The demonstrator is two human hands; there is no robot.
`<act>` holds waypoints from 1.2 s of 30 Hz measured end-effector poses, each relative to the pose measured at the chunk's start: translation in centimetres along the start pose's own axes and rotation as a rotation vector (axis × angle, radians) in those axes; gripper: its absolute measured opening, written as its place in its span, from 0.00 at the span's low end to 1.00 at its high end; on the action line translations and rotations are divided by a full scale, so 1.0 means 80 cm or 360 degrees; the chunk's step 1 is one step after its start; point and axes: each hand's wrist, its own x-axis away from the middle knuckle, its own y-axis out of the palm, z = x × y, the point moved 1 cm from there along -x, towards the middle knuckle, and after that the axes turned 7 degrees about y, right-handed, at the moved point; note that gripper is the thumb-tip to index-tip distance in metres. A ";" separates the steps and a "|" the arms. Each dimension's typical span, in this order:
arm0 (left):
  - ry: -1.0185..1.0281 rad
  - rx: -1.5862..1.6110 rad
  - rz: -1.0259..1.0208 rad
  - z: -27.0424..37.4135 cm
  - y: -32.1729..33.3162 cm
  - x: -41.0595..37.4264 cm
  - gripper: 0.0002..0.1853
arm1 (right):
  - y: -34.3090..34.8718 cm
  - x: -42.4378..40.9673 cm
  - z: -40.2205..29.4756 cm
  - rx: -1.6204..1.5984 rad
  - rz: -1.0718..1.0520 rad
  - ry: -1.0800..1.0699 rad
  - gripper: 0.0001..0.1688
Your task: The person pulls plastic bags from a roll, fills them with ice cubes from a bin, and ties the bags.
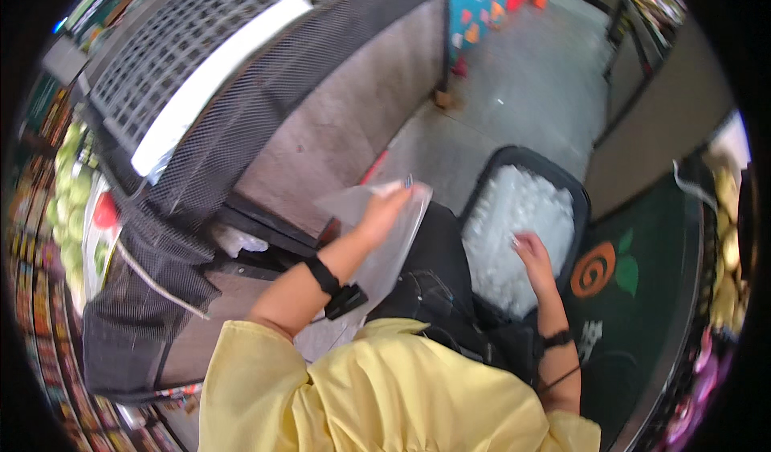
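My left hand (385, 208) grips the upper part of a translucent plastic bag (394, 259), which hangs down beside my dark-trousered leg. My right hand (533, 252) is over a black tub (575, 202) on my right, its fingers bent. Whitish, translucent, lumpy material (518, 205) fills the tub; whether it is crushed ice or crumpled plastic is hard to tell. The fingertips of my right hand are at this material, and I cannot tell if they pinch any of it.
On the left stands a display stand with black mesh cloth (259, 102), grey plastic grating (199, 48) and a long white strip (217, 84). Green vegetables (72, 205) lie beyond it. A dark green panel (638, 319) borders the right. Grey floor (530, 90) runs ahead.
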 end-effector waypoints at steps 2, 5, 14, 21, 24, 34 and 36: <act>0.0043 0.0268 -0.0240 0.048 0.055 -0.024 0.17 | 0.031 0.010 -0.051 0.0037 -0.0051 -0.0223 0.26; 0.0153 0.0671 -0.0527 0.100 0.130 -0.040 0.27 | 0.052 0.028 -0.108 0.0457 0.0041 -0.0732 0.44; 0.0060 0.1677 -0.1275 0.137 0.208 -0.036 0.25 | -0.006 0.055 -0.125 0.0665 0.1117 -0.0969 0.58; -0.0004 0.1782 -0.1158 0.147 0.206 -0.032 0.26 | -0.036 0.066 -0.140 0.0917 0.1296 -0.1178 0.44; 0.0235 0.1582 -0.1233 0.144 0.192 -0.042 0.25 | -0.034 0.081 -0.161 0.0903 0.1304 -0.1332 0.24; 0.1569 -0.1324 -0.1122 0.103 0.225 0.013 0.45 | -0.055 0.113 -0.245 0.0846 0.0943 -0.0602 0.15; 0.1671 -0.1588 -0.1081 0.098 0.246 0.026 0.44 | -0.057 0.118 -0.254 0.0994 0.0867 -0.0590 0.14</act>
